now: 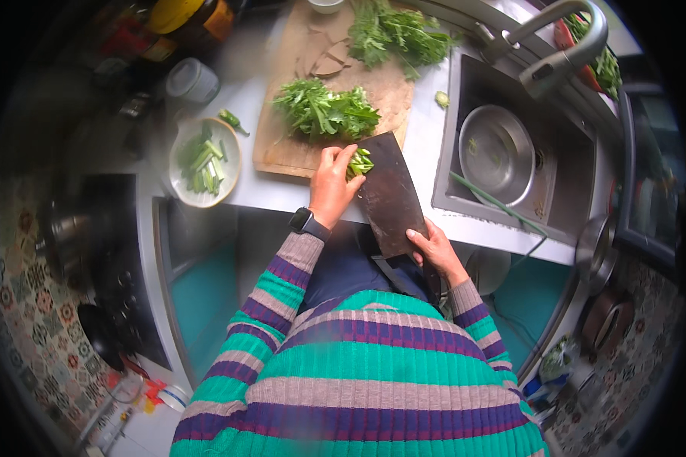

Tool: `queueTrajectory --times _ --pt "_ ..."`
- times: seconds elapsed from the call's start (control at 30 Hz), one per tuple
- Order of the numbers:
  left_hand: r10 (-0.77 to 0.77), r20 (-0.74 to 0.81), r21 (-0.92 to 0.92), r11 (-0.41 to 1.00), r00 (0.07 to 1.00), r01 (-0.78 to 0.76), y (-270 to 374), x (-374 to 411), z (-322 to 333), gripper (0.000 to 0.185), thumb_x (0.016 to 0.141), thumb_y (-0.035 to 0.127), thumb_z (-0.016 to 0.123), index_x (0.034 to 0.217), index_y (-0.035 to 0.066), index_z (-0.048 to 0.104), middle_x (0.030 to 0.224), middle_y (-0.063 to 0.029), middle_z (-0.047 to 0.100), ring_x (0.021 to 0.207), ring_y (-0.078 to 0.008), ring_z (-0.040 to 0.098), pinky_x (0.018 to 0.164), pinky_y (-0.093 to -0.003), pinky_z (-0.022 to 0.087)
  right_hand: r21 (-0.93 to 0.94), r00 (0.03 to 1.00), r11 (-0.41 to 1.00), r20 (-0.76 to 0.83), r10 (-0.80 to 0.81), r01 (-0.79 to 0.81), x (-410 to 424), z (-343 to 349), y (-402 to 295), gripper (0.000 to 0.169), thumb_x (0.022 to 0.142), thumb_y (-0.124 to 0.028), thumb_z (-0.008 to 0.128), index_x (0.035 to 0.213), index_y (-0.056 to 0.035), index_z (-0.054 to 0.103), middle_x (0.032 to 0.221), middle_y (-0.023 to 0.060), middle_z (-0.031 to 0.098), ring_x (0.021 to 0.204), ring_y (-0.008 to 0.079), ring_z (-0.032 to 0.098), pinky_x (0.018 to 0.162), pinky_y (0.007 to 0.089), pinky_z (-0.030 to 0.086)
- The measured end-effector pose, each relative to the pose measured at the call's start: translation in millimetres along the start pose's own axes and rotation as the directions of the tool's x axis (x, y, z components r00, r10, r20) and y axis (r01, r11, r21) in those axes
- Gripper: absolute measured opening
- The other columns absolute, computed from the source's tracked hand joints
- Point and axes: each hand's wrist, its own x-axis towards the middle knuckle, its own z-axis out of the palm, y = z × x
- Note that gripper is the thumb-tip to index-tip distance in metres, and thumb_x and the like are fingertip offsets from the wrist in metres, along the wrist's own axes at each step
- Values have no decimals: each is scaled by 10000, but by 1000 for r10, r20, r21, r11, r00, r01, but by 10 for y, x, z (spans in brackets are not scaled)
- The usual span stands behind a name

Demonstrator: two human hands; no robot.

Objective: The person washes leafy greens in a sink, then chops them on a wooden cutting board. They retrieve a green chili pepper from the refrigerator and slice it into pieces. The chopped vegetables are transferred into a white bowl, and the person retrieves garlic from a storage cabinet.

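My right hand grips a dark, broad-bladed cleaver by its handle end, the blade lying nearly flat in front of my body. Sliced green pepper sits on the blade's upper left part, and the fingers of my left hand close around it. Just beyond is a wooden cutting board bearing a heap of cut leafy greens. Farther back on the board lie brown slices and another bunch of leafy greens.
Left of the board stand a white bowl holding cut scallions, a green pepper piece and a lidded jar. At right, a sink contains a metal basin under a faucet. A scallion stalk crosses the sink's front edge.
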Motion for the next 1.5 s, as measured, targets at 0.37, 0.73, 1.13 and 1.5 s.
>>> queueTrajectory --times 0.37,0.73,1.13,1.5 --pt "-93 -281 33 994 955 107 266 -505 -650 606 653 106 774 1213 94 543 1056 -124 511 915 -285 573 773 -349 496 -197 972 980 235 22 25 -102 327 -359 422 901 -157 590 1280 -42 444 769 1 554 469 66 452 423 209 376" --pt "-55 -552 16 997 832 77 -787 -348 -1913 164 818 6 573 968 40 632 932 -102 635 778 -230 648 677 -335 517 44 942 999 336 0 -16 569 1445 -508 349 901 -143 580 1217 -72 453 782 -8 542 468 60 425 418 194 358" --pt "487 156 578 660 859 -479 -2092 -24 -2179 305 734 151 666 1028 85 622 1150 -46 567 1212 -258 441 1078 -516 239 3 994 1000 108 -4 3 622 2177 -431 390 856 -107 587 1221 -61 458 774 -5 535 471 75 438 428 216 378" --pt "222 -281 8 973 934 -229 -1666 51 -1792 376 840 88 557 1214 50 529 1225 -158 521 1112 -331 506 993 -411 380 -185 999 982 29 -33 38 810 2468 -609 424 820 -78 563 1227 -41 448 733 -6 520 515 69 467 473 206 385"
